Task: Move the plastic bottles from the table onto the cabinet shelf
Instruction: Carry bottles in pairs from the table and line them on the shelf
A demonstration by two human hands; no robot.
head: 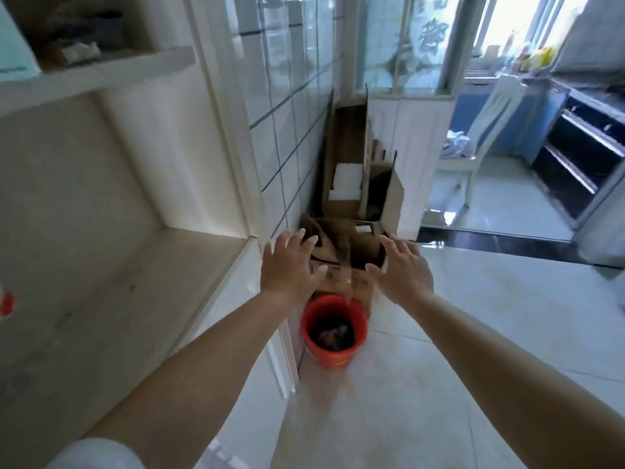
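Plastic bottles are not in this view at all, so I cannot tell where they are or how many there may be. The worktop they should come from is not in view either. The big pale wooden cabinet shelf [111, 299] is on the person's left side, and the part of it that shows has no bottle standing on it. Only a small red thing [6, 303] peeks in at the far left edge of that shelf, too cut off to name. Above the shelf is a higher shelf [101, 67] with some blurry stuff on it. Both hands are held out in front with nothing in them. The left hand [290, 265] has its fingers spread and straight, just past the front corner of the shelf. The right hand [404, 267] is also spread wide, a bit further from the shelf. Below the hands, near the shelf's corner, a round orange plastic bucket [334, 333] sits on the shiny white tiled floor [473, 350]. Behind the bucket, brown cardboard boxes [351, 245] lean by the tiled wall. I think the job is either just starting or between two trips. The person would need to go to the worktop to get bottles.
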